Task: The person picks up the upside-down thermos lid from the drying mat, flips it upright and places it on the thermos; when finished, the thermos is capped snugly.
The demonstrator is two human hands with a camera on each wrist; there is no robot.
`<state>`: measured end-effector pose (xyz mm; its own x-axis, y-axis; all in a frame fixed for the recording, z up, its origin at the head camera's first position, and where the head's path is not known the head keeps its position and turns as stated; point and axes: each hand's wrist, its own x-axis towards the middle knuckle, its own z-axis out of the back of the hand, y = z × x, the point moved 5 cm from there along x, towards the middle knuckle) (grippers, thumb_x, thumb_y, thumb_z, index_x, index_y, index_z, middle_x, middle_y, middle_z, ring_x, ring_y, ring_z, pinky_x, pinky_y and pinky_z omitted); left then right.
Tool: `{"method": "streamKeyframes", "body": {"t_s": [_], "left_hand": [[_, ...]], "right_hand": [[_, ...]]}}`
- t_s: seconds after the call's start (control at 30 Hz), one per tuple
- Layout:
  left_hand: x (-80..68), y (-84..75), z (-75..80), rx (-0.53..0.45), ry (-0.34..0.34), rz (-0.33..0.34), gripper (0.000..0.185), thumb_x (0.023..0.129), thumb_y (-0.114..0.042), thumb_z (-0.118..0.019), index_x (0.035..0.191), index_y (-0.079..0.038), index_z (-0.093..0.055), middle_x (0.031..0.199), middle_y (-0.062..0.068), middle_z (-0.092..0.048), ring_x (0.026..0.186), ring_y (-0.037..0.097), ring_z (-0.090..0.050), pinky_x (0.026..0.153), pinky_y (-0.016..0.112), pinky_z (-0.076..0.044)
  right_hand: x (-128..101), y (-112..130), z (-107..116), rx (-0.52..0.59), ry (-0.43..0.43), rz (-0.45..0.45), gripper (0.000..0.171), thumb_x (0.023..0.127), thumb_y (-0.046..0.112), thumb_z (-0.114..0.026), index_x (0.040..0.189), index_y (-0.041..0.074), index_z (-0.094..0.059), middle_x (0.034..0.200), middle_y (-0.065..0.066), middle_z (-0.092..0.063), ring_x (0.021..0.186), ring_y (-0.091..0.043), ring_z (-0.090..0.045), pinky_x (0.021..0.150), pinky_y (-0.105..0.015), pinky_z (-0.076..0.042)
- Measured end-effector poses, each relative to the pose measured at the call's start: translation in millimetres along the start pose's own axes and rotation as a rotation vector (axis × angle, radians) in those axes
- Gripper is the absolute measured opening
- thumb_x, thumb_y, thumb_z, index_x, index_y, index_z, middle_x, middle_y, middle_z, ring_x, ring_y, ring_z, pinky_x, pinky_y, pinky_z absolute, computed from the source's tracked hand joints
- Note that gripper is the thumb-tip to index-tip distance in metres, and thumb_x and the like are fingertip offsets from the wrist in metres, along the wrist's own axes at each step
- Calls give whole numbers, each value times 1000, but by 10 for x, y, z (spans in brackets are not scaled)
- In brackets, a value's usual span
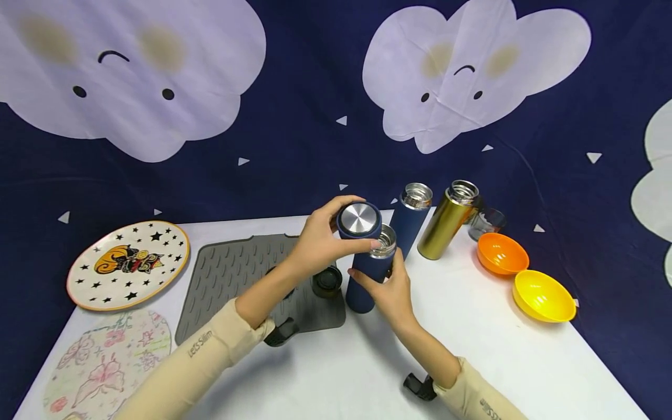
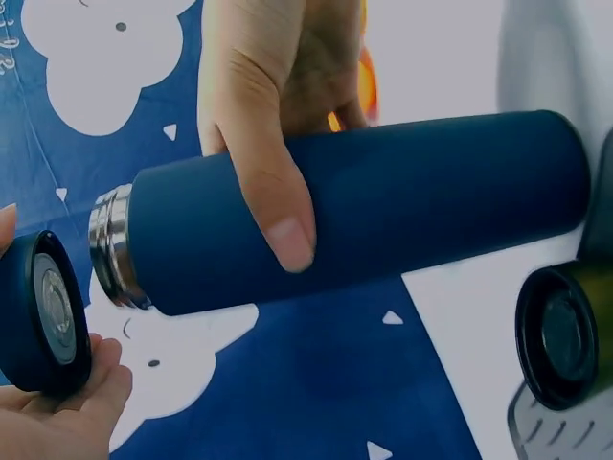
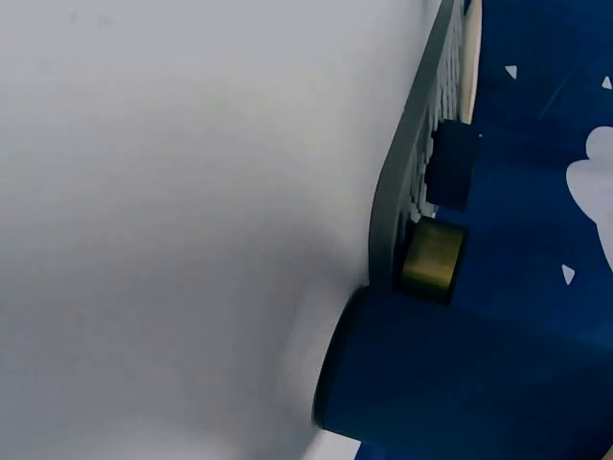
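White tabletop (image 1: 504, 350) against a dark blue cloud-print backdrop (image 1: 304, 134). Left grip (image 1: 315, 242) pinching the blue lid (image 1: 359, 220); right grip (image 1: 391, 291) wrapped round the open blue flask (image 1: 370, 271), standing at the grey mat (image 1: 236, 274)'s 3 o'clock edge. Orange bowl (image 1: 501, 254) and yellow bowl (image 1: 543, 296) at 3 o'clock.

A: The navy flask (image 1: 367, 280) looks matt, almost rubbery, with a bare steel neck (image 1: 385, 240); its cap (image 1: 359, 220) has a brushed metal disc.

B: At right, the gold flask (image 1: 446, 224) is glossy metal. The orange bowl (image 1: 501, 254) and yellow bowl (image 1: 543, 296) are shiny plastic.

A: The ribbed grey mat (image 1: 236, 274) looks like soft rubber; the desk (image 1: 499, 350) is smooth white.
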<state>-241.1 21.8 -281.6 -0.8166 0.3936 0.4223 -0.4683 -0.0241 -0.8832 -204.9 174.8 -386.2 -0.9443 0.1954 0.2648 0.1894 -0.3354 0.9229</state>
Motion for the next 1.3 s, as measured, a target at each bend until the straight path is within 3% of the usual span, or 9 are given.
{"method": "streamKeyframes", "body": {"t_s": [0.27,0.47,0.87,1.0,1.1,1.17,1.23,1.3], "left_hand": [[39,68,-230,93,59,23,66,74,-21,-88,131,-12,-57,117,1,-66,101,14,-65,88,31,-55],[49,86,-250,115,38,27,65,73,-22,-88,130,-12,-59,113,2,-69,98,14,-65,86,30,-55],[49,83,-318,363,-68,-7,67,70,-38,-89,124,-8,-63,99,1,-73,82,11,-68,70,23,-55],[24,133,-356,383,-67,-22,67,72,-41,-87,125,-7,-63,96,1,-73,80,10,-67,69,21,-53],[22,195,-361,311,-22,-31,65,75,-35,-85,129,-7,-60,105,4,-72,87,13,-69,75,25,-56],[29,233,-360,233,36,-30,71,78,-29,-82,139,-8,-53,124,6,-67,106,18,-66,91,33,-55],[30,273,-355,194,77,-7,88,78,-27,-81,152,-13,-37,145,6,-51,129,21,-52,106,44,-46],[19,303,-342,200,57,23,107,74,-32,-84,159,-19,-20,153,4,-37,139,22,-37,112,52,-36]], "right_hand": [[-41,9,-24,-27,26,18,67,80,24,-84,133,16,-45,134,-6,-59,120,-27,-57,98,-48,-46],[-46,-5,-36,-28,29,20,66,80,25,-83,133,18,-44,133,-4,-60,120,-27,-57,97,-48,-47],[-65,-35,-25,9,22,8,70,81,19,-82,139,19,-43,137,-5,-59,124,-26,-55,102,-48,-43],[-74,-39,-20,-5,18,14,68,81,20,-82,137,17,-44,137,-5,-59,125,-24,-53,102,-47,-42],[-75,-40,-20,-17,20,26,65,81,19,-82,134,14,-44,134,-7,-60,120,-26,-56,100,-47,-44],[-73,-44,-17,-20,21,32,64,81,18,-82,133,13,-44,132,-8,-61,118,-26,-58,99,-47,-44],[-69,-35,-21,-18,23,44,65,81,17,-82,133,12,-43,131,-8,-61,117,-26,-58,100,-47,-43],[-66,-27,-26,-23,16,53,66,81,16,-82,134,10,-44,127,-9,-63,116,-25,-58,100,-46,-44]]}}
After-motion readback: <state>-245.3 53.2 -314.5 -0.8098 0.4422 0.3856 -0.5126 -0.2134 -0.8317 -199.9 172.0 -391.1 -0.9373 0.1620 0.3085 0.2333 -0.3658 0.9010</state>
